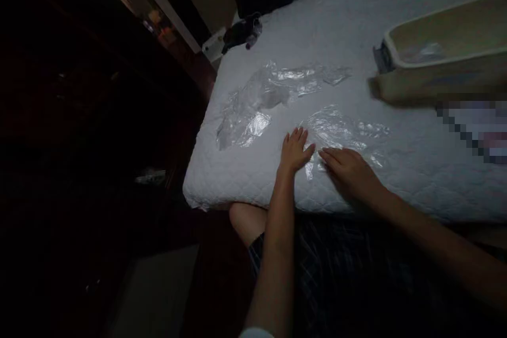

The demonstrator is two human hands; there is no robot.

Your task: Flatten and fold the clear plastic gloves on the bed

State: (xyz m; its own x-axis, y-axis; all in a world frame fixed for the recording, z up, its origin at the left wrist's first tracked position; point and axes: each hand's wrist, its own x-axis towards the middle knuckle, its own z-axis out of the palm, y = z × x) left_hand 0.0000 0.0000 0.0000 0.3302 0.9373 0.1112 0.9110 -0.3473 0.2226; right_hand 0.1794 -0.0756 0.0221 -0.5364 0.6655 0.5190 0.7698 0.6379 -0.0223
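Observation:
A thin, crinkled clear plastic bag (335,124) lies spread on the white quilted mattress, close to its front edge. My left hand (295,153) rests flat at the bag's left end, open, with its fingers apart. Facing it from the right, my right hand (352,171) has its fingers drawn together at the bag's near side. Its fingertips appear to pinch the plastic, though the thumb is hidden. Another clear plastic bag (257,103), longer and rumpled, lies beyond my left hand.
The mattress (415,190) carries a beige, light-rimmed open case (443,76) at the right, with clear plastic inside. A pixelated patch covers something nearby. Dark items (241,31) sit at the far left corner. Dark floor and furniture lie left of the bed.

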